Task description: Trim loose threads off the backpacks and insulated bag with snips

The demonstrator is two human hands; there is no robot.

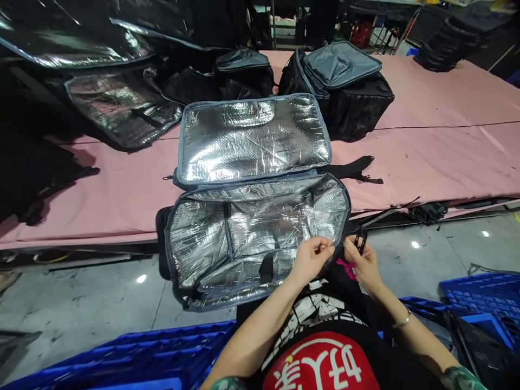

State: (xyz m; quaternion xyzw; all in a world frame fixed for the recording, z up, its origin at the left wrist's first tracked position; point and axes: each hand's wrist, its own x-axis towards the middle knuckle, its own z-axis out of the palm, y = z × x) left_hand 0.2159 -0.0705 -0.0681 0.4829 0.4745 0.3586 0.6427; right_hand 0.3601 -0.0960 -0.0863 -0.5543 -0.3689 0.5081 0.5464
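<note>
An open cooler bag (227, 238) with silver foil lining lies in front of me, its lid (252, 138) flipped back onto the pink table. My left hand (312, 257) pinches the bag's near right rim, fingers closed on the edge. My right hand (363, 260) is closed on small black scissors (359, 242) right beside that rim, close to the left hand. A pink tag (345, 266) shows just below the two hands.
The pink table (439, 135) carries other black bags (345, 89) and foil-lined pieces (122, 105) at the back. A black strap (353, 168) trails right of the bag. Blue plastic crates (134, 357) stand on the grey floor at both sides of me.
</note>
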